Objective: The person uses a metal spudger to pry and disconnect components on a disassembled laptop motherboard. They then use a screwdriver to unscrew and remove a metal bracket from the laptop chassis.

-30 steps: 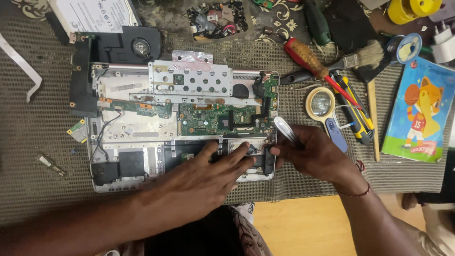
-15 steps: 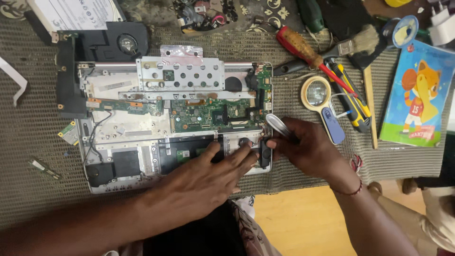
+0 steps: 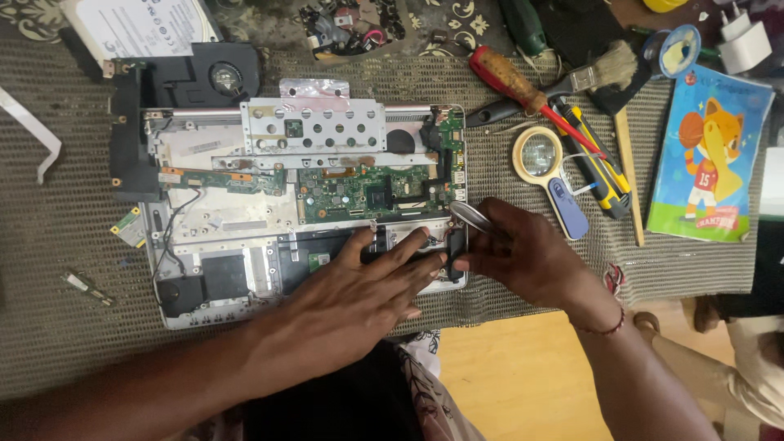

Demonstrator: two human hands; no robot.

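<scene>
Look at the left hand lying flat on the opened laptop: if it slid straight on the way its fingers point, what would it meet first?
Probably the small black part that the right hand holds; the left hand fingers point right at it.

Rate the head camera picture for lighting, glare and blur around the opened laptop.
Head view: even, soft light, only faint shadows under the hands; slight glare on the tweezers in the right hand; the green circuit board reads sharp, the left hand too; frame edges look slightly softer.
</scene>
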